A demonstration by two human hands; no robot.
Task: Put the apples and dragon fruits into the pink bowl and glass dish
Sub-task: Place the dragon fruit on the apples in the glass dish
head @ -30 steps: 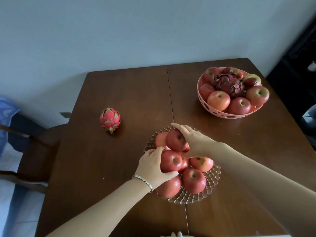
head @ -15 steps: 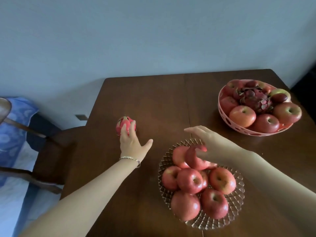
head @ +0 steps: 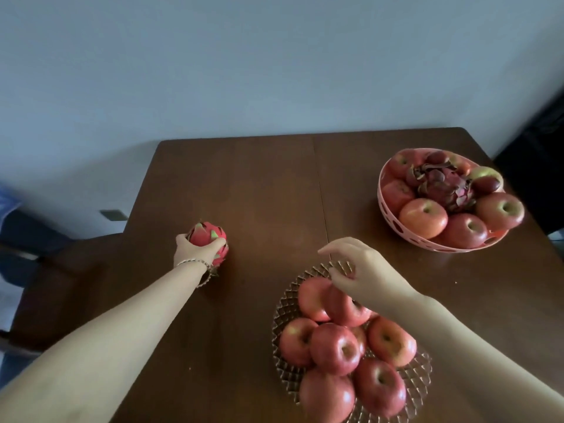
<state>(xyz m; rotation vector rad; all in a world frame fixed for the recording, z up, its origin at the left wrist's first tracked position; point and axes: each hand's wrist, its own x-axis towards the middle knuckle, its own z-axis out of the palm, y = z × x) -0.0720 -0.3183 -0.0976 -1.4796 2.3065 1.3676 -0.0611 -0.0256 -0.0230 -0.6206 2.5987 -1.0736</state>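
A small pink dragon fruit (head: 205, 234) sits on the brown table (head: 268, 184) at the left, and my left hand (head: 195, 250) is wrapped around it from the near side. The glass dish (head: 418, 380) at the front holds several red apples (head: 334, 348) in a pile. My right hand (head: 360, 270) hovers over the dish's far rim with fingers loosely apart, holding nothing and touching the top apple. The pink bowl (head: 393, 222) at the far right holds several apples and a darker dragon fruit (head: 444, 186).
A dark wooden chair (head: 61, 270) stands off the table's left edge, with blue fabric (head: 9, 206) behind it. A pale wall rises behind the table. A dark piece of furniture (head: 537, 154) stands at the right edge.
My left hand has left the apples in the dish, reached left and closed around the dragon fruit. My right hand has let go of the top apple and lifted slightly.
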